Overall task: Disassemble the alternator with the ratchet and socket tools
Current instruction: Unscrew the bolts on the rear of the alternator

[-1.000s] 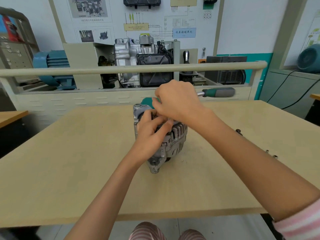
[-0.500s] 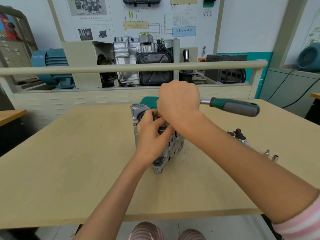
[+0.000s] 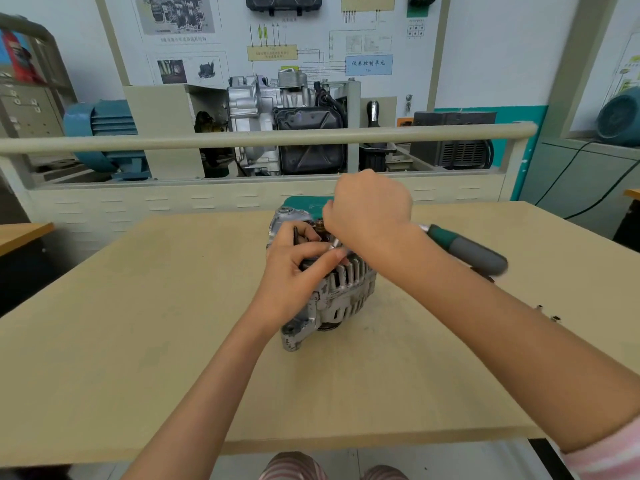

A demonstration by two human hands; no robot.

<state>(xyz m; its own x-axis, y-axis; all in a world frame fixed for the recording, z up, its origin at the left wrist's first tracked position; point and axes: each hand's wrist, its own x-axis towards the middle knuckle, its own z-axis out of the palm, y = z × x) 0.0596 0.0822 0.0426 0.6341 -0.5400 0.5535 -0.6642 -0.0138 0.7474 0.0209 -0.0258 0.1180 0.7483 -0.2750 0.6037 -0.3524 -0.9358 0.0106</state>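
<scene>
With the alternator (image 3: 332, 292) mid-table (image 3: 138, 341), left hand (image 3: 294, 275) gripping its housing, right hand (image 3: 370, 209) clenched round the ratchet (image 3: 467, 249), the socket looked liable to slip off sideways.

I'm in an automotive training workshop. Behind my wooden bench (image 3: 145, 341) stands a display rig with a cutaway engine (image 3: 277, 109). Above that engine hangs a wiring-diagram board (image 3: 311, 46); left of it sits a blue electric motor (image 3: 100, 133), right of it a black vented unit (image 3: 453, 140).
</scene>
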